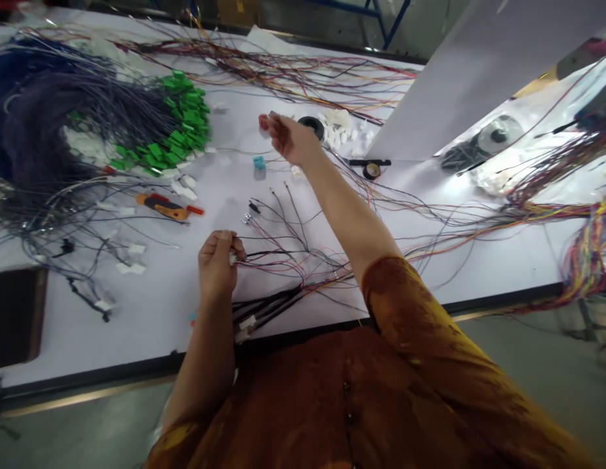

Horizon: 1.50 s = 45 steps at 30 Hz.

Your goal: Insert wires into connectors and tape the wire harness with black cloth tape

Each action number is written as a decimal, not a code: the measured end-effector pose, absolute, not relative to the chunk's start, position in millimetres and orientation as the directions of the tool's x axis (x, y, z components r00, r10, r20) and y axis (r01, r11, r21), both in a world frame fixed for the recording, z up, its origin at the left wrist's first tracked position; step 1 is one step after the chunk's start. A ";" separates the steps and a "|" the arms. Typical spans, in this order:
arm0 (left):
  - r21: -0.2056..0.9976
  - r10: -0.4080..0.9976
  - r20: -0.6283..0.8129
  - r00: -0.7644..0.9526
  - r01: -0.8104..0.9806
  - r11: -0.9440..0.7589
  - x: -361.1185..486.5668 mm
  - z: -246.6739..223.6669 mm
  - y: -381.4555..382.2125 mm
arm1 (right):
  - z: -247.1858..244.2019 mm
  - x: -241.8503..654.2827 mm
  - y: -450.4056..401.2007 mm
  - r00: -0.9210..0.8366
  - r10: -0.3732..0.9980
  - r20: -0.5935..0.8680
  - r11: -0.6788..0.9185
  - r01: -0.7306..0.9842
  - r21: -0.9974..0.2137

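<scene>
My left hand [219, 266] is closed at the near middle of the table, pinching a small whitish connector [233, 258]. Thin wires [268, 264] in red, black and other colours run from it toward the right. Farther out, my right hand [289, 138] is reaching with loosely curled, parted fingers. Its fingertips are at a small red connector [263, 122]; whether they touch it I cannot tell. A light-blue connector [259, 163] lies just below that hand. Between my hands, loose wire ends [248, 218] with metal terminals and a small black piece [255, 206] rest on the white tabletop.
At left lies a big bundle of dark wires [49, 111] with green connectors [186, 124]. An orange-black cutter [163, 206] is nearby. Black tape [311, 127], a smaller roll [371, 170] and white connectors [339, 133] lie right. A white upright panel [459, 78] stands behind them.
</scene>
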<state>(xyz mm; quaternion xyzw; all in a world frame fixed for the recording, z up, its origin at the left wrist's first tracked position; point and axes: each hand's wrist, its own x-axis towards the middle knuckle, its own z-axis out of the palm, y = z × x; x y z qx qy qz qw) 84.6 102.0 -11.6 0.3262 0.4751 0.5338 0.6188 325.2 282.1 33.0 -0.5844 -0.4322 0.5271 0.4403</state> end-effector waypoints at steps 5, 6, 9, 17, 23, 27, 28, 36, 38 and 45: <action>0.907 0.973 -0.232 -0.015 -0.366 0.210 81.4 -12.6 101.7 | 43.3 369.9 268.1 0.123 0.946 -0.300 -0.318 0.176 -0.931; 0.907 0.973 -0.230 -0.018 -0.367 0.207 81.3 -12.2 101.5 | 43.7 379.2 254.9 0.107 0.955 -0.278 -0.298 0.337 -0.893; 0.909 0.974 -0.225 -0.026 -0.366 0.201 82.6 -10.0 100.8 | 42.7 404.5 207.6 -0.058 0.954 -0.295 -0.139 0.784 -0.605; 0.913 0.969 -0.241 -0.050 -0.352 0.209 83.6 -5.7 101.7 | 24.8 445.3 156.9 -0.035 0.956 -0.290 -0.086 0.915 -0.394; 0.930 0.978 -0.202 -0.045 -0.323 0.177 81.0 -6.3 101.8 | 24.0 397.5 178.9 0.144 0.986 0.080 -0.091 0.880 -0.467; 0.935 0.978 -0.207 -0.027 -0.301 0.190 79.7 -6.4 102.2 | 11.6 305.9 166.7 -0.219 0.967 -0.131 0.120 0.843 -0.525; 0.937 0.977 -0.212 -0.027 -0.290 0.196 79.3 -6.8 102.4 | 6.4 286.0 163.6 -0.215 0.963 -0.163 0.109 0.862 -0.495; 0.978 0.987 -0.148 -0.068 -0.158 0.135 79.4 -10.7 101.2 | 4.7 254.2 143.2 -0.259 0.965 -0.035 0.209 0.844 -0.493; 0.989 0.991 -0.121 -0.056 -0.094 0.116 80.0 -11.6 100.3 | 14.6 260.6 132.4 -0.372 0.928 0.008 0.316 0.779 -0.542; 0.991 0.998 -0.053 -0.020 -0.124 0.050 81.1 -19.8 100.4 | 23.9 260.0 110.2 -0.419 0.900 0.118 0.393 0.663 -0.637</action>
